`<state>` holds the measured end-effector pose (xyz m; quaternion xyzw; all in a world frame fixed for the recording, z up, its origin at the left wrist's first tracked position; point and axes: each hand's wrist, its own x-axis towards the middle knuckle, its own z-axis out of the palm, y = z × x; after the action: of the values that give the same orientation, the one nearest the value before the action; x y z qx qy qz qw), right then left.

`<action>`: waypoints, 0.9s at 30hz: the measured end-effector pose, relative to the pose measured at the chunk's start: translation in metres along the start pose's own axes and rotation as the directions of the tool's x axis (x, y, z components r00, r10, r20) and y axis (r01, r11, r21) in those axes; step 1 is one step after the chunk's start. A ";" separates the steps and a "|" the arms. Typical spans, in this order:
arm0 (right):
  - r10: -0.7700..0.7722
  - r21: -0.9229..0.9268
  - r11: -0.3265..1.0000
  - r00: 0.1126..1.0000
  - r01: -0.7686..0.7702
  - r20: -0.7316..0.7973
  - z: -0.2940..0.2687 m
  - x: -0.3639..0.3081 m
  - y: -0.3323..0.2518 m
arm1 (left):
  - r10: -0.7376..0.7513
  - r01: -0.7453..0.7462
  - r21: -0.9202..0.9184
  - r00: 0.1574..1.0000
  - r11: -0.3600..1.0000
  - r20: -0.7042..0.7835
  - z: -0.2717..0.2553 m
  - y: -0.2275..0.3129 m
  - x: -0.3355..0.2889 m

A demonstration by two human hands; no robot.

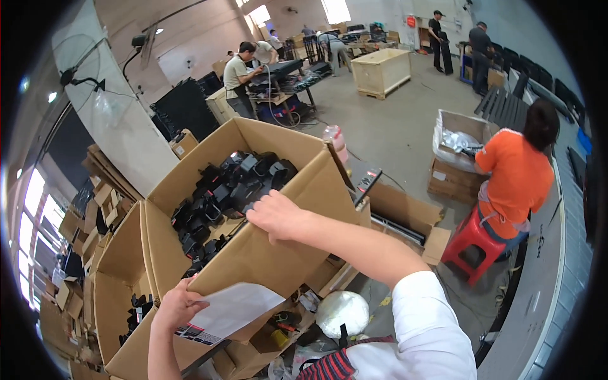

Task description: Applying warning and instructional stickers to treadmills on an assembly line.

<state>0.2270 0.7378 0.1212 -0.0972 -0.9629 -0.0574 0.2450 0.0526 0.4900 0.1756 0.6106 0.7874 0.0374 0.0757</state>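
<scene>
A large open cardboard box (294,218) stands before me, tilted in view, with many black plastic parts (237,183) heaped inside. My right hand (275,216) is closed over its near rim, the fingers curled to the inside. At the box's near left corner, my left hand (177,305) is closed round the rim, with the thumb on the outer side. A white sheet (237,307) with a printed corner lies against the box's outer wall, beside the left thumb. I cannot tell whether the sheet is pinched or stuck on.
A second open box (120,266) with black parts adjoins on the left. To the right, a person in orange (516,177) sits on a red stool (465,244) by a lined box (465,126). Below are a white wrapped roll (342,313) and a long carton (405,212). Other people work farther back.
</scene>
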 end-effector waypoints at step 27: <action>-0.061 0.027 0.997 0.951 0.073 -0.302 -0.003 -0.106 0.044 | 0.044 0.128 0.294 0.857 0.947 -0.514 0.089 0.068 -0.068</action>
<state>0.3285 0.7632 0.0751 -0.0498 -0.9180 -0.0615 0.3885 0.1486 0.4387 0.1035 0.5650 0.7876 0.0698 -0.2355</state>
